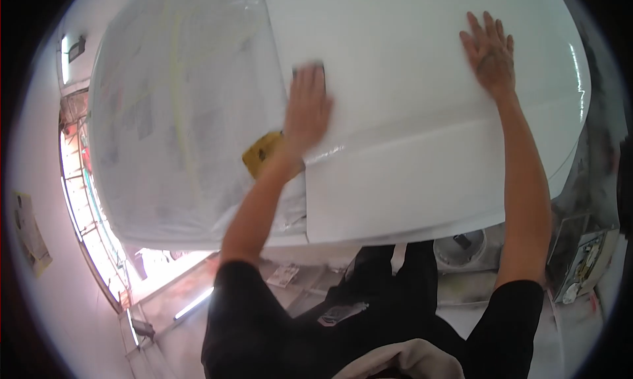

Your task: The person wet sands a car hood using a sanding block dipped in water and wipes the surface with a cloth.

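My left hand, slightly blurred, lies over a thin dark flat pad on a white car panel, close to the edge of the masking film. The pad's corners show past my fingertips; the rest is hidden. Resting flat on the same panel farther right, my right hand has its fingers spread and nothing in it. A yellow sheet or pad with a dark mark lies on the film, partly behind my left forearm.
Translucent film covers the panel's left part. Below its near edge are a round bucket-like thing and a cluttered stand at the right. A white wall and a bright barred window are on the left.
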{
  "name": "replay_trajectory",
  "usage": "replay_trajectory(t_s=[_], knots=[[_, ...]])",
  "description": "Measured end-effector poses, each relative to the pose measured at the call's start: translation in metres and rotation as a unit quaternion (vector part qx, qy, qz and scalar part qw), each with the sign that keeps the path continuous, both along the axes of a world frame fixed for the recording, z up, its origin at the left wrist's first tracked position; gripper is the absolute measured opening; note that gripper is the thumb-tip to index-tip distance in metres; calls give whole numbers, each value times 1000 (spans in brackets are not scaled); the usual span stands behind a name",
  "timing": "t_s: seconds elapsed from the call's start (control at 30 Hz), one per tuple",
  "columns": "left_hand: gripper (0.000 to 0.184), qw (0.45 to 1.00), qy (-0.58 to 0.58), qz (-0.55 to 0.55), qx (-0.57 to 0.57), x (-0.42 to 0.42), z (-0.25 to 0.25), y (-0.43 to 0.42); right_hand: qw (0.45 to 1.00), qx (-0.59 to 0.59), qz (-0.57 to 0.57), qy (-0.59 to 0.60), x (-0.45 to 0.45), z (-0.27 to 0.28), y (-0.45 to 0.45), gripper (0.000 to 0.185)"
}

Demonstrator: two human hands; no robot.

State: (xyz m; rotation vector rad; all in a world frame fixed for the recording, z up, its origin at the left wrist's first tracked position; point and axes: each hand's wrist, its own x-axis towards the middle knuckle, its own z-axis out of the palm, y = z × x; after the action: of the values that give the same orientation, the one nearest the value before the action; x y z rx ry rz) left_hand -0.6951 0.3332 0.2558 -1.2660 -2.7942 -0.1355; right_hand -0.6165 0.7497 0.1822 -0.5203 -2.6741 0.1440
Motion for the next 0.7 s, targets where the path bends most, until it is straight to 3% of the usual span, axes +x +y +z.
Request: replay_trajectory(t_s=[0.07, 0.13, 0.2, 0.3, 0.33, 0.4, 0.47, 0.53, 0.6, 0.63, 0.7], knots=[[58, 998, 41, -15, 34, -127, -6, 68, 1000, -6, 1, -3, -3, 4, 4, 54], [53, 994, 98, 40, 36, -214, -25, 118, 999, -30, 7, -11, 5, 10, 0, 54], [49, 995, 88, 6, 50, -173, -14, 123, 999, -41, 11, -23, 6, 15, -3, 55], [55, 997, 35, -61, 16, -21, 0, 47, 998, -45, -4, -45, 15, 24, 2, 56], [60, 997, -49, -26, -63, 33, 11, 25, 997, -49, -6, -53, 16, 29, 0, 56], [64, 992, -108, -44, -56, 102, 28, -6, 996, -64, -13, -63, 14, 30, -3, 56], [60, 989, -84, -99, -68, 51, 14, 7, 995, -71, -15, -62, 11, 24, -4, 56], [57, 991, -4, -113, -69, -66, -16, 67, 995, -78, -16, -66, 8, 21, -4, 56], [48, 980, 76, -174, 54, -187, -16, 148, 995, -78, -11, -63, -2, 21, -3, 57], [48, 994, 29, -95, 55, -223, -10, 186, 995, -81, -10, -62, -2, 19, -5, 57], [51, 995, 47, -78, 48, -220, -22, 204, 996, -71, 3, -56, -2, 19, 1, 58]])
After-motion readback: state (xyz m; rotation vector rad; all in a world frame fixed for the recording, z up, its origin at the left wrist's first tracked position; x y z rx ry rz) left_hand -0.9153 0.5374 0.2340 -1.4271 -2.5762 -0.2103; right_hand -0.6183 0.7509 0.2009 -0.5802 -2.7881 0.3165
